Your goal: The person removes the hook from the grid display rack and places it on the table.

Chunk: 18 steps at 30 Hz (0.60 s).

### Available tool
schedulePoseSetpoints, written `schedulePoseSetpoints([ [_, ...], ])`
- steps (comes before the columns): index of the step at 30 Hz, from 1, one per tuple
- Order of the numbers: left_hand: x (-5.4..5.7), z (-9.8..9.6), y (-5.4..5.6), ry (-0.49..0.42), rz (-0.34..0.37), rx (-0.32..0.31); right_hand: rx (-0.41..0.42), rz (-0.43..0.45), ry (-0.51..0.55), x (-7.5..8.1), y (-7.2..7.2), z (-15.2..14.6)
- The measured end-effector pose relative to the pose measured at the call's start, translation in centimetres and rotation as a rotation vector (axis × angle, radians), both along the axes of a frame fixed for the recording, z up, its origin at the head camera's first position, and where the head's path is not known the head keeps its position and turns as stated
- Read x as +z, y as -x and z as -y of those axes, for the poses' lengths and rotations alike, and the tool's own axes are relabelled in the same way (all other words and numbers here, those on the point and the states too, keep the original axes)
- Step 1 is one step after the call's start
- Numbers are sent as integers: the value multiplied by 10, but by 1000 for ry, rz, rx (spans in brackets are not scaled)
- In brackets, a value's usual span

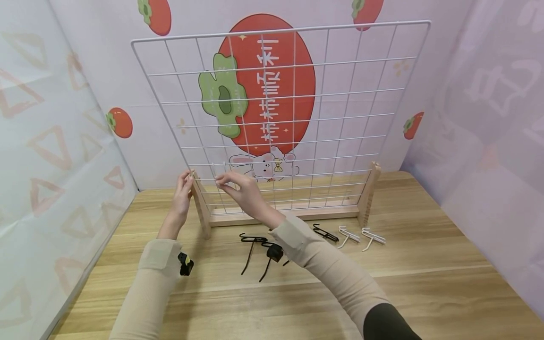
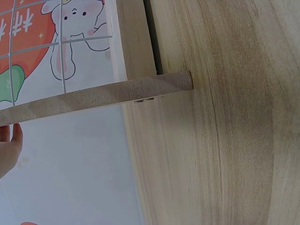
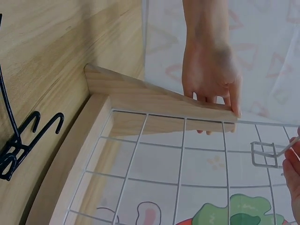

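A white wire grid panel (image 1: 293, 99) stands in a pale wooden base (image 1: 280, 215). At the top of the base's left upright (image 3: 154, 96), my left hand (image 1: 182, 198) grips the wood, with thumb and fingers on opposite sides in the right wrist view. My right hand (image 1: 248, 192) pinches the arm of a white wire hook (image 3: 264, 154) near the grid's lower left. The hook's square back lies at the grid wires; whether it is latched on them I cannot tell. In the left wrist view only part of the left hand (image 2: 9, 149) shows.
On the wooden table (image 1: 221, 302) in front of the base lie black hooks (image 1: 250, 238) and white hooks (image 1: 374, 235). A small black object with yellow (image 1: 185, 264) is by the left sleeve. Another black lump (image 1: 275, 252) rests among the hooks. Printed cloth (image 1: 357, 118) hangs behind.
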<state>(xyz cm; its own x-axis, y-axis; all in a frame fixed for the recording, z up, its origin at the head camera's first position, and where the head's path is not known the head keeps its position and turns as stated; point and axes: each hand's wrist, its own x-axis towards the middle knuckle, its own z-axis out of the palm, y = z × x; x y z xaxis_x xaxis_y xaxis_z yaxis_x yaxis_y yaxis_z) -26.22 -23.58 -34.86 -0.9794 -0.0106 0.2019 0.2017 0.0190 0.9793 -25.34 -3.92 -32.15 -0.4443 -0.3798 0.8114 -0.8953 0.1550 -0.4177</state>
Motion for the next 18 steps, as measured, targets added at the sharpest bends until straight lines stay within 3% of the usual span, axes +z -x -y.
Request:
schedulePoseSetpoints([
  [11,1,-1,-1,-1,4,8,8,10,-8,-5,-5,-9],
  [18,-9,4,9,5,2,8,32,-12,-21,-8,-9,-16],
])
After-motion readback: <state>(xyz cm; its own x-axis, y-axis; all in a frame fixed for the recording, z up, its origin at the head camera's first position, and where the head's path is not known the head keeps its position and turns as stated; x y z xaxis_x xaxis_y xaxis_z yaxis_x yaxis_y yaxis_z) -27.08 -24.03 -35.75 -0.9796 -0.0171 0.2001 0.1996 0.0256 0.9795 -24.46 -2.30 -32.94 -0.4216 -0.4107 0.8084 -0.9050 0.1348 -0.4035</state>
